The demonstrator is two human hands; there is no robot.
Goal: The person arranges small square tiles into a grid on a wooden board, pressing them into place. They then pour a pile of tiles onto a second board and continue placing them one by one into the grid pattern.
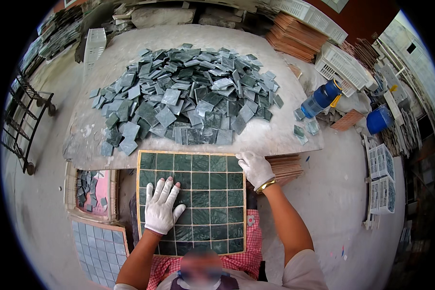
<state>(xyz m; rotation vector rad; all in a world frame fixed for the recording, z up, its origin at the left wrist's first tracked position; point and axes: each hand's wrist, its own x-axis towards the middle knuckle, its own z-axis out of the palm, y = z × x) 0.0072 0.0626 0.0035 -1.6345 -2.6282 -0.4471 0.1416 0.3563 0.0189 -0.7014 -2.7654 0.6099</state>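
Observation:
A shallow wood-edged frame (245, 232) rests in front of me, its near part over my lap and its far edge at the table. Square dark green stone tiles (200, 199) fill it in rows, with pale gaps between them. My left hand (161, 209), in a white glove with bare fingertips, lies flat on the left-hand tiles, fingers spread. At the far right corner, my gloved right hand (256, 169) is closed over the frame's edge; its fingertips are partly hidden. Beyond the frame, a heap of loose green-grey tiles (188, 104) covers the table.
The pale table (270, 142) carries a blue bottle (319, 99) at its right. A stack of brown boards (284, 168) sits beyond my right hand. At left are a crate of tile pieces (112, 193) and another tiled panel (99, 251). White baskets (382, 179) stand far right.

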